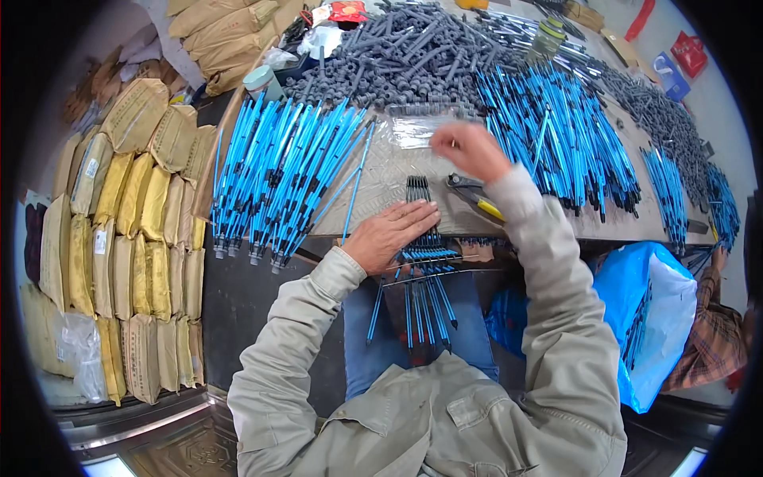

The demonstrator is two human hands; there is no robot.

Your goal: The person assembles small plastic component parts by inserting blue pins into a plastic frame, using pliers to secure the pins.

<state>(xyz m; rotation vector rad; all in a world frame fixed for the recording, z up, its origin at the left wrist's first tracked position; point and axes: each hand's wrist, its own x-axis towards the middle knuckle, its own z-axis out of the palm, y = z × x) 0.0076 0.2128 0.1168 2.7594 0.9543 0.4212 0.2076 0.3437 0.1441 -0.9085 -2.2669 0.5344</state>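
My left hand point(391, 235) lies palm down with fingers stretched out over thin blue rods with black ends point(429, 256) at the table's front edge. Their dark tips point(417, 188) stick out beyond my fingers, and the other ends fan out over my lap. Raised to the right is my right hand point(475, 151), its fingers curled in; whatever they hold is hidden. Beside it lies a stack of clear plastic bags point(409, 131). Pliers with yellow handles point(477, 197) rest on the table between my hands.
Blue rods are heaped at left point(286, 171) and right point(556, 135), behind them a pile of grey plastic parts point(397, 56). Wrapped packages point(119, 238) are stacked at far left. A blue bag point(640, 318) hangs by my right arm; another person's plaid sleeve point(711, 342) is beyond.
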